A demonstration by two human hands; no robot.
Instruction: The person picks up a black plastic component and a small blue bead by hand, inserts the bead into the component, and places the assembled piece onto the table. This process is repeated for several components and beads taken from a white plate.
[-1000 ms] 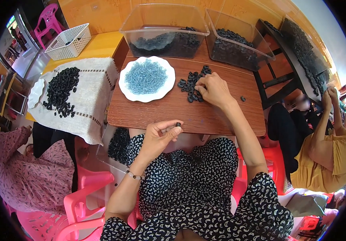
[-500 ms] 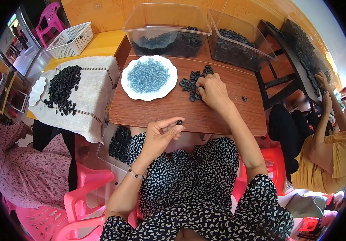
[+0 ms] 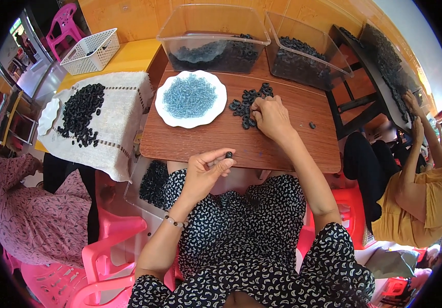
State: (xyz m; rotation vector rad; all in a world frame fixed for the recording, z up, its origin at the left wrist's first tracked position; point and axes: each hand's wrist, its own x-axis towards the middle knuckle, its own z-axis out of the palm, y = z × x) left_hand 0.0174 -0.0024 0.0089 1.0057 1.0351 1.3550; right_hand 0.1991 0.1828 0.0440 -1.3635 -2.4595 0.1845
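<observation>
My left hand (image 3: 203, 173) is raised at the near edge of the brown wooden table (image 3: 180, 146). Between its thumb and forefinger it pinches a small black ring-shaped piece (image 3: 229, 155). Farther off and to the right, my right hand (image 3: 273, 119) reaches down onto a loose cluster of similar black pieces (image 3: 246, 107). Its fingertips are bent together there, and whatever they hold is hidden by the hand. Left of the cluster stands a white scalloped plate (image 3: 190, 123) bearing a heap of tiny clear blue beads (image 3: 189, 96). One black piece (image 3: 312, 125) lies alone to the right.
Two clear plastic bins (image 3: 213, 38) (image 3: 303, 59) with black pieces stand along the table's back. At left, a cloth-covered table (image 3: 113, 118) carries a black pile (image 3: 82, 110) and a white basket (image 3: 95, 59). People sit on both sides; one in yellow (image 3: 416, 210) works at right.
</observation>
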